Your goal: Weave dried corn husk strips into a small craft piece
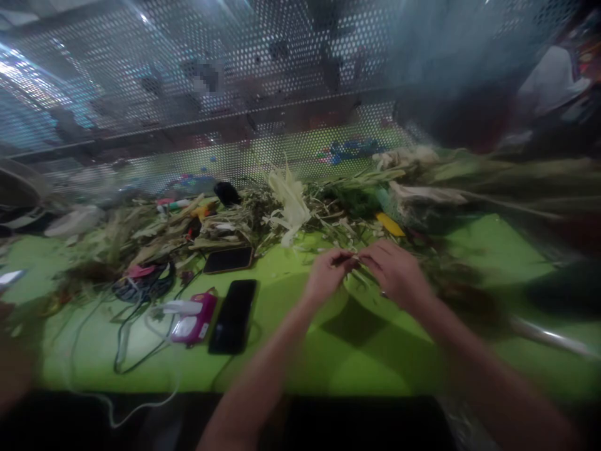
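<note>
Above a green table (282, 313), my left hand (330, 274) and my right hand (394, 270) meet, fingertips almost touching. Both are closed in a pinch on a thin pale strip (360, 277) that looks like corn husk. Its ends hang below my fingers, and blur hides its exact shape. Just beyond my hands stands a pale spread corn husk (290, 203) among dry plant scraps. Beyond my right hand lies a yellow object (389, 223), too blurred to name.
Left of my hands lie a black phone (233, 316), a second phone (228, 259) and a pink power adapter (195, 319) with cables. Heaped dry husks (417, 194) line the back, before a perforated metal screen (263, 81). Another person's arm (16, 357) shows at left.
</note>
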`<state>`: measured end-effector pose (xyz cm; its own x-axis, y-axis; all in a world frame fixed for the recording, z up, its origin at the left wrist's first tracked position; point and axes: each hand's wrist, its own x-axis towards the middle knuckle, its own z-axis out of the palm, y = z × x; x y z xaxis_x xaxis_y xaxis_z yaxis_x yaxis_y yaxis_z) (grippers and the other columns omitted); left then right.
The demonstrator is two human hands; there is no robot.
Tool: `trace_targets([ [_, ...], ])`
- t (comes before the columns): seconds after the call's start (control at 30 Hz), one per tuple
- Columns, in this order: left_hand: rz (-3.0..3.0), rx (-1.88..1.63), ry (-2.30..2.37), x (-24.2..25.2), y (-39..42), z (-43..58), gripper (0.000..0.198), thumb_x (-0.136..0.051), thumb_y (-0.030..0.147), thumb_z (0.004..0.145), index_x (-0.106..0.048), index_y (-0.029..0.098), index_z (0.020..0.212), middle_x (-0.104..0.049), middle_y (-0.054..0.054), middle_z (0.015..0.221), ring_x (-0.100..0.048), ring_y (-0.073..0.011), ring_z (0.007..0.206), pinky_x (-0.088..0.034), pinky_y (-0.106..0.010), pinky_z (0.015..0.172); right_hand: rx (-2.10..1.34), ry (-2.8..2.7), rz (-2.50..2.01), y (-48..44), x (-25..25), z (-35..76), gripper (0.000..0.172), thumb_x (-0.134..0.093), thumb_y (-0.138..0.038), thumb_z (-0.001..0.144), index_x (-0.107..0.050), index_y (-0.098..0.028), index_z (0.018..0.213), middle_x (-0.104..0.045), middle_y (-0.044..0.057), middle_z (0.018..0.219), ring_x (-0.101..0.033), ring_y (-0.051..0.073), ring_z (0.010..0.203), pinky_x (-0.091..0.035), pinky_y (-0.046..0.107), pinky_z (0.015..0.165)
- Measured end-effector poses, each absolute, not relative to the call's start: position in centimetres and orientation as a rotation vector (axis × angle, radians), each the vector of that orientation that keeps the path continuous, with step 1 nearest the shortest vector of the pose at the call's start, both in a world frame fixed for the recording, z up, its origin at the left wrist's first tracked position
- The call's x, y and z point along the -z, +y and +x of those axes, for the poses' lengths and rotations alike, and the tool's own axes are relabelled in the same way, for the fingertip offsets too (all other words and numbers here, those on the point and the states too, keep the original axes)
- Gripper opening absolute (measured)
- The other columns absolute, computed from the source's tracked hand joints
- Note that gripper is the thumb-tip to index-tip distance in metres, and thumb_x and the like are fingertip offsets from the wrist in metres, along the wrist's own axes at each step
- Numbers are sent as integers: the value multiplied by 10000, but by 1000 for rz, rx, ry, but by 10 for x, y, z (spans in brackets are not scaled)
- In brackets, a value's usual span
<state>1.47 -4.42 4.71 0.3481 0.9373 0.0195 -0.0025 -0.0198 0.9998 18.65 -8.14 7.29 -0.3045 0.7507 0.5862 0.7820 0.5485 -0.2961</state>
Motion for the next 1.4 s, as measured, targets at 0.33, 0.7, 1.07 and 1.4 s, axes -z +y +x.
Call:
trace_targets([
  [0.33,1390,-1015,960,-47,-48,17,176,-700,295,752,-714,151,853,-695,-40,840,-596,-134,795,-469,-268,788,-214,-1948,-1324,-80,-76,191,55,-613,-206,883,-663,-200,860,-667,51,832,-618,186,750,-458,290,633],
  [0.7,1166,-1023,900,-51,-51,20,112,-693,233,695,-670,154,771,-640,6,713,-563,-103,681,-447,-245,710,-466,-1760,-1251,-78,-76,193,180,-632,-323,868,-693,-205,989,-703,53,881,-645,189,759,-518,310,661],
  [1.07,1326,-921,915,-52,-53,19,109,-675,251,733,-675,144,754,-652,-25,721,-573,-124,698,-456,-270,729,-448,-1785,-1269,-74,-67,192,126,-652,-316,850,-715,-209,871,-696,40,806,-626,172,696,-497,288,626],
  [1.4,1204,-873,808,-53,-52,20,198,-662,326,794,-636,144,867,-634,-25,806,-578,-125,765,-449,-269,772,-470,-1683,-1343,-76,-67,186,117,-626,-272,850,-645,-197,762,-653,13,728,-575,154,657,-440,268,614],
])
